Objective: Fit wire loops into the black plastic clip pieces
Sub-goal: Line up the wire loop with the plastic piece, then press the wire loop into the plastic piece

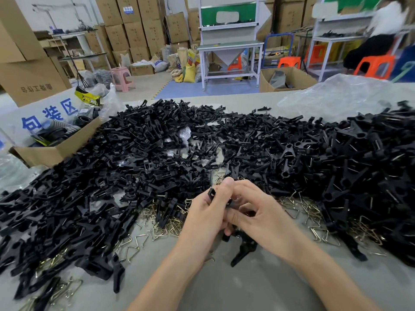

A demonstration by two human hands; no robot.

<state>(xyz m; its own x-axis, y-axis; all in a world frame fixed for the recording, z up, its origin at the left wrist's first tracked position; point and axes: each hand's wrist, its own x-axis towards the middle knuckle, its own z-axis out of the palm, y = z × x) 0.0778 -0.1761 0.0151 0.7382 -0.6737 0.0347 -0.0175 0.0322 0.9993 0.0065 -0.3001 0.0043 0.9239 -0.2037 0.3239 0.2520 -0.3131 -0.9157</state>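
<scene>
My left hand (207,212) and my right hand (262,217) meet over the near middle of the table, both gripping black plastic clip pieces (212,194) between them. The lower ends of the held pieces (243,249) stick out below my hands. My fingers hide the spot where the pieces join, so any wire loop there is out of sight. A wide heap of loose black clip pieces (146,153) covers the table to the left and behind. Brass-coloured wire loops (139,241) lie scattered on the grey tabletop (235,288).
A second heap of assembled black clips (359,164) fills the right side. An open cardboard box (56,149) stands at the table's left edge, and clear plastic bags (336,95) lie at the back right. Behind are workbenches, stacked cartons, orange stools and a seated person (386,30).
</scene>
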